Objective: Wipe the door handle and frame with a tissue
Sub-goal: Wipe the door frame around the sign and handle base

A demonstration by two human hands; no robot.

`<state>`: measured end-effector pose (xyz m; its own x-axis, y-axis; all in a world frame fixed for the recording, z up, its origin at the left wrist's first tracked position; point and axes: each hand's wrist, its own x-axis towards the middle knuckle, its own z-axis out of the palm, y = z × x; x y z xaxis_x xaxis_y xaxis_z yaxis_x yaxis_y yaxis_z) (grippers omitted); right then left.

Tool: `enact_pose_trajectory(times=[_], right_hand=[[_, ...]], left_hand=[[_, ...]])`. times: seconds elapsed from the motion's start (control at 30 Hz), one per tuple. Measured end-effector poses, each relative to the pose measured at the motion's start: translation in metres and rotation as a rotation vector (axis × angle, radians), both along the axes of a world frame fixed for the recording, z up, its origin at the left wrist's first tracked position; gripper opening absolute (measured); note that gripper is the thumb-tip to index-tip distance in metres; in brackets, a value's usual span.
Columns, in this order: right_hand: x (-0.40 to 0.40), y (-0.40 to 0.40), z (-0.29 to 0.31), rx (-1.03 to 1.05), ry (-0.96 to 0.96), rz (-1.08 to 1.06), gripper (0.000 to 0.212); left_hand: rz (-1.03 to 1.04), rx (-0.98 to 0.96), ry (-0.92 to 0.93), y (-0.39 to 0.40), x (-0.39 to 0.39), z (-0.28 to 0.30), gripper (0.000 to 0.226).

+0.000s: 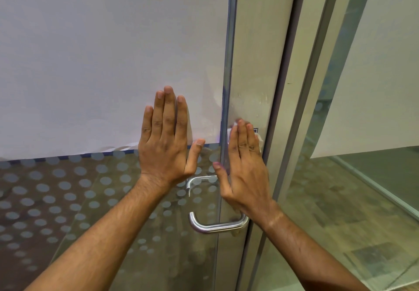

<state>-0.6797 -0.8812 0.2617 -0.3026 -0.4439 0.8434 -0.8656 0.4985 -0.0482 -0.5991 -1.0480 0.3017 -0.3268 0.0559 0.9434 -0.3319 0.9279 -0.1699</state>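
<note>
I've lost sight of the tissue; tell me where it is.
Head view, right of centre: the tissue is pressed under the right hand against the door frame, above the metal handle.

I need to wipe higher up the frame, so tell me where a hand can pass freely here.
Free: the frame above the right hand and its tissue; the white-covered glass above and left of the left hand. Crowded: the door handle beside the right wrist, between both forearms.
</note>
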Motion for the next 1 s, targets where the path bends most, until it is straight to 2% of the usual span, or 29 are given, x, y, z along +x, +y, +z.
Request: enact_pose_trajectory(times=[0.17,0.23,0.37,0.43,0.6,0.7,0.9,1.0], right_hand=[[0.0,-0.021,0.037,-0.175,-0.036,0.024,0.08],[-0.004,-0.021,0.033,-0.128,-0.002,0.024,0.079],[-0.004,-0.001,-0.011,0.103,0.04,-0.009,0.079],[-0.003,0.004,-0.022,0.127,0.027,-0.026,0.079],[-0.005,-0.017,0.027,-0.097,0.01,-0.002,0.08],[-0.012,-0.022,0.045,-0.128,0.058,-0.011,0.08],[-0.009,0.005,-0.017,0.136,0.066,-0.037,0.08],[-0.005,0.006,-0.024,0.116,0.055,-0.048,0.079]], left_hand=[[0.014,-0.016,0.008,0.0,-0.002,-0.001,0.083],[0.02,-0.019,0.009,-0.001,-0.002,-0.002,0.083],[0.01,-0.01,0.011,-0.001,-0.002,-0.001,0.084],[0.016,-0.007,0.006,-0.001,-0.002,-0.001,0.084],[0.02,-0.019,0.012,-0.001,-0.002,-0.002,0.083],[0.021,-0.023,0.017,-0.002,-0.003,-0.002,0.084],[0.009,-0.017,0.021,-0.002,-0.004,-0.002,0.083],[0.016,-0.014,0.016,-0.002,-0.003,-0.002,0.083]])
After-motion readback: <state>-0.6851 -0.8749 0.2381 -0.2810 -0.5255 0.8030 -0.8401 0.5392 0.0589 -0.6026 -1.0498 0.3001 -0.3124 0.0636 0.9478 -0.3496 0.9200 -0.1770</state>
